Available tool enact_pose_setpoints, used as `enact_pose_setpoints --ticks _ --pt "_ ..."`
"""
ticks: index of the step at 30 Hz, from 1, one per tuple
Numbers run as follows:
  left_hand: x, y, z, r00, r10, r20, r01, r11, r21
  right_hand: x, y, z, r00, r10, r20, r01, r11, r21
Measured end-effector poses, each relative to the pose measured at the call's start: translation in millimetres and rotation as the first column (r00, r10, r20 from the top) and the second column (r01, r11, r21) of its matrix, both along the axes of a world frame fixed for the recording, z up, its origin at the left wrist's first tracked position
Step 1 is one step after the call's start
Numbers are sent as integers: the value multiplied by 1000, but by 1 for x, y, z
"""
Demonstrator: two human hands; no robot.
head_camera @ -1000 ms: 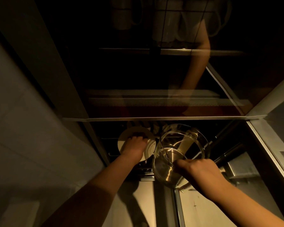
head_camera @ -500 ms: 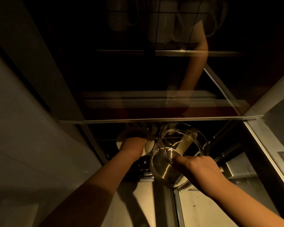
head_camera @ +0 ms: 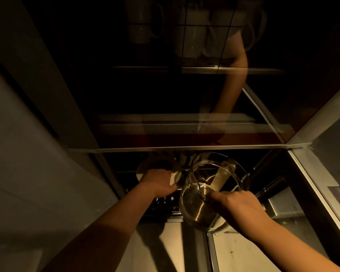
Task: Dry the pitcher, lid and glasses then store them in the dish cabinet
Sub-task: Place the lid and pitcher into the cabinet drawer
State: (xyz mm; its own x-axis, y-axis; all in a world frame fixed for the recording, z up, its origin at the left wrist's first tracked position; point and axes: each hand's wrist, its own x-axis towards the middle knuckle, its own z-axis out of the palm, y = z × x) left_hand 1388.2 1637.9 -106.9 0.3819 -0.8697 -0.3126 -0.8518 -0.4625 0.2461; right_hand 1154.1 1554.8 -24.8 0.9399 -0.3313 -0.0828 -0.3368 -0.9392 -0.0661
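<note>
A clear glass pitcher (head_camera: 196,209) hangs tilted at the mouth of the dark lower cabinet space, its open rim facing up and away. My right hand (head_camera: 238,207) grips it by the handle on its near right side. To the left, my left hand (head_camera: 159,182) reaches into the cabinet and holds a round pale lid (head_camera: 143,169) by its near edge. The lid sits just inside the opening, partly hidden by my fingers.
A dark glass cabinet door (head_camera: 185,95) above reflects my arm, and mugs (head_camera: 143,22) show dimly behind it. A metal frame edge (head_camera: 185,149) crosses above my hands. A rack (head_camera: 165,201) lies under the lid. A steel counter (head_camera: 263,252) lies below right, a grey wall at left.
The view has tipped down slightly. My left hand has drawn the lid a little nearer and lower; my right hand has kept the pitcher almost in place.
</note>
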Motion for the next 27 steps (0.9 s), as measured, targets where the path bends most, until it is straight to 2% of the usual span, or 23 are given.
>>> enact_pose_setpoints --ticks 10,15,18,27 --pt "-10 9 -3 986 -44 161 58 995 -80 -1 5 -2 1000 10 2 -10 1000 18" --pt "-6 7 -4 966 -75 246 88 995 -43 0 8 -2 1000 23 2 -23 1000 12" --pt "-6 14 -11 969 -66 239 73 997 -23 -1 9 -1 1000 18 9 -19 1000 26" --pt "-12 47 -26 955 -9 297 76 974 -215 -1 17 -2 1000 8 25 -9 999 39"
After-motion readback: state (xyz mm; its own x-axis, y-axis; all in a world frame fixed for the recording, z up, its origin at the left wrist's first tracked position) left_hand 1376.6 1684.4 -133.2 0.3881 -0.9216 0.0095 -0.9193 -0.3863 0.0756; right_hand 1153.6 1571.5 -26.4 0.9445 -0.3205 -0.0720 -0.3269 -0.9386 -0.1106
